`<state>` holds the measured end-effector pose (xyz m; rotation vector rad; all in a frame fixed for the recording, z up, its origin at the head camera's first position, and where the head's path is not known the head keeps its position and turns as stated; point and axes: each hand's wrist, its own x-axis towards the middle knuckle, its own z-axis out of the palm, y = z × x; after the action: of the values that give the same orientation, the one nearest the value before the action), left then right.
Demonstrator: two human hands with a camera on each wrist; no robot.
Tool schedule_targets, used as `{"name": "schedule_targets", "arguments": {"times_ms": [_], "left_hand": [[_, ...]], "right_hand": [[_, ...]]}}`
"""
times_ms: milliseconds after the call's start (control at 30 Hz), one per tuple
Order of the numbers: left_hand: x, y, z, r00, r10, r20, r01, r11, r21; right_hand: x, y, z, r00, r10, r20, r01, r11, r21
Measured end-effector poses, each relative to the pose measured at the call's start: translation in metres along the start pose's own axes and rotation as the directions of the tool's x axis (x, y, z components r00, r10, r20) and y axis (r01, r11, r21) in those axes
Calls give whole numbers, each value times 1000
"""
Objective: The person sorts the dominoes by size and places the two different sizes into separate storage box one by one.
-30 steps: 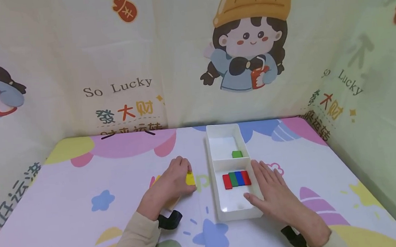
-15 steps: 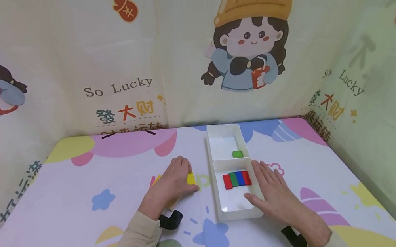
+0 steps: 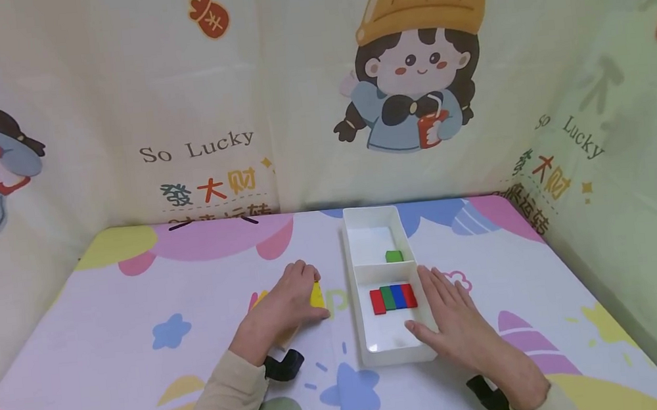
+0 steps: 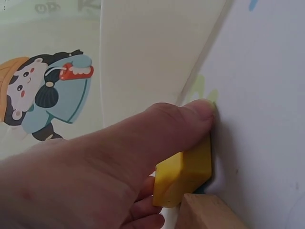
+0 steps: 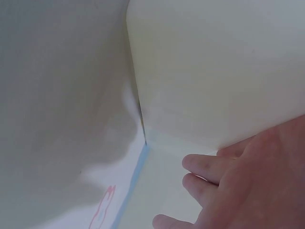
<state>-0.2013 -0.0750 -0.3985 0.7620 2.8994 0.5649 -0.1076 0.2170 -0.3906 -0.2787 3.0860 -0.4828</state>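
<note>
Left of the white tray (image 3: 357, 334), my left hand (image 3: 282, 308) holds a yellow block (image 3: 317, 296) low at the tabletop. In the left wrist view, the thumb lies over the yellow block (image 4: 176, 179) and curled fingers show behind it. A plain wooden block (image 4: 207, 214) sits right beside it, mostly covered by the hand in the head view. My right hand (image 3: 458, 318) lies along the tray's right wall, fingers straight and thumb reaching over the rim. That hand (image 5: 262, 181) holds nothing and leans against the pale wall in the right wrist view.
Inside the tray's near compartment lies a row of red, green and blue blocks (image 3: 393, 298). A light green block (image 3: 393, 256) is in the far compartment, by the divider (image 3: 379, 268). Printed cloth walls (image 3: 295, 102) surround the patterned tabletop (image 3: 206, 289).
The yellow block has turned slightly in my left hand, and the left thumb has edged to the right. My right hand, the tray and the blocks in it have stayed in place.
</note>
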Motion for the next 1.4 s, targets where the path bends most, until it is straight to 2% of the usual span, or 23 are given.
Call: {"name": "schedule_targets", "arguments": {"times_ms": [200,467,600,767,1100,1400], "left_hand": [[1,0,-2,1000,18,26,-18,1000,11],[8,3,-15,995,98,-37,-96,994,44],[12,5,-22,996,83,-25,-82,995,60],[15,7,-29,997,68,-24,-67,997,41],[23,14,-42,987,141,-77,-137,989,59],[38,24,-51,977,191,-99,-184,980,77]], "right_hand": [[1,-1,1,1000,4,1,-4,1000,10],[2,-3,2,1000,8,-9,-8,1000,11],[2,-2,2,1000,9,-7,-9,1000,18],[1,-1,6,1000,-3,-15,3,1000,16],[-1,2,7,1000,2,-17,-2,1000,18],[-1,2,6,1000,4,-20,-4,1000,8]]}}
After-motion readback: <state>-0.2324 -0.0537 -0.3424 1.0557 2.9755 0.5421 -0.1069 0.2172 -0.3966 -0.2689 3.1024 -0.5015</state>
